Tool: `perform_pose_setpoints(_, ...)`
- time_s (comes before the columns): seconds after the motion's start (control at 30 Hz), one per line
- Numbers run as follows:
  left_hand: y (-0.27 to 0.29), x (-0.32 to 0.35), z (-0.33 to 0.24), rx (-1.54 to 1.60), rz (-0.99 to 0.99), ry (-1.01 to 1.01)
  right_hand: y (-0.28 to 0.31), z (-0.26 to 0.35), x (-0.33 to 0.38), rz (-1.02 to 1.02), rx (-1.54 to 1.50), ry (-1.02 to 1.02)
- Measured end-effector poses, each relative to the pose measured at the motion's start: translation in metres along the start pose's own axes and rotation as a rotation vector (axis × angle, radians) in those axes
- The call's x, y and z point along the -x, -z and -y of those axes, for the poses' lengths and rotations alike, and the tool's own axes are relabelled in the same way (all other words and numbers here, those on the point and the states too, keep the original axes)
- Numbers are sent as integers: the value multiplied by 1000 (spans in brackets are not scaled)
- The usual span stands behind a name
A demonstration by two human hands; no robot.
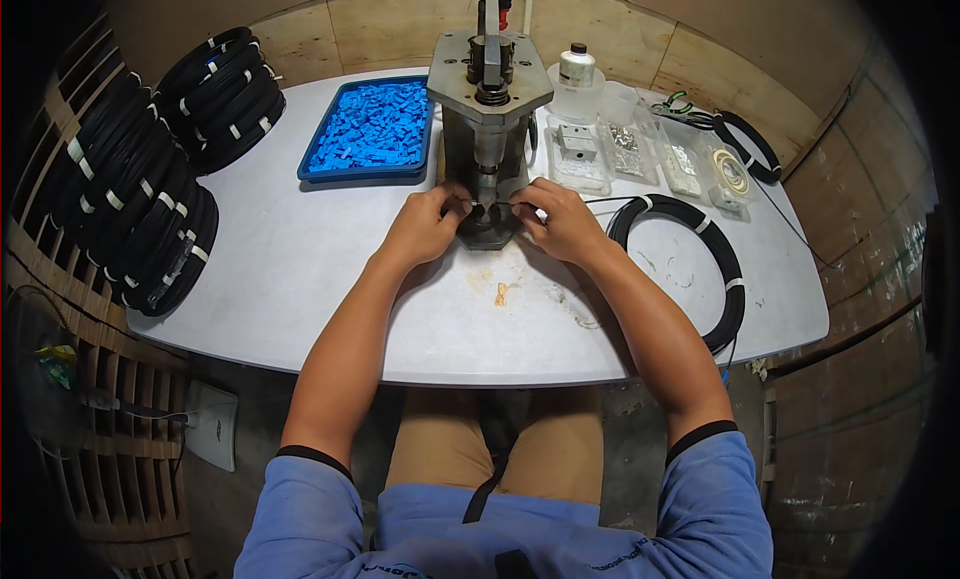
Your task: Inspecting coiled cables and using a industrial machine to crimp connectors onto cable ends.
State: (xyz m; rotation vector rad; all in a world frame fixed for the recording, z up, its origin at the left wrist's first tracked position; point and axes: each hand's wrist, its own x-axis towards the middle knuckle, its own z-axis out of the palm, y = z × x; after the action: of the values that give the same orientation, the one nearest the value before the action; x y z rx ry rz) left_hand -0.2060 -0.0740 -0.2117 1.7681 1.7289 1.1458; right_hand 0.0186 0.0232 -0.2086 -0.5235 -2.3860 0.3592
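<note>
A grey metal hand press point(487, 149) stands at the far middle of the table, its ram coming down between my hands. At the left side of its base, my left hand point(430, 219) is closed in a pinch; whatever lies in the fingertips is too small to make out. On the other side, my right hand point(560, 219) pinches with thumb and forefinger close to the ram. A black cable point(612, 199) runs from a taped coil point(735, 264) to behind this hand, and seems to be held there. The fingers hide the cable's end.
Left of the press sits a blue tray point(310, 164) full of small blue plastic pieces. Stacked black cable coils point(150, 199) line the table's left side. Clear boxes of small metal parts point(625, 149) and a white bottle point(577, 67) stand at the back right, near another coil point(750, 144).
</note>
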Motion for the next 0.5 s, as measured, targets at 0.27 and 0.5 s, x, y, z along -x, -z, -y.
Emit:
perform_pose_setpoints(0.27,-1,-1,1,-9,-2,3,-2,-2,0,-22,33,34)
perform_pose_setpoints(0.5,0,0,-2,-2,-1,-2,-2,-4,0,-12,47,48)
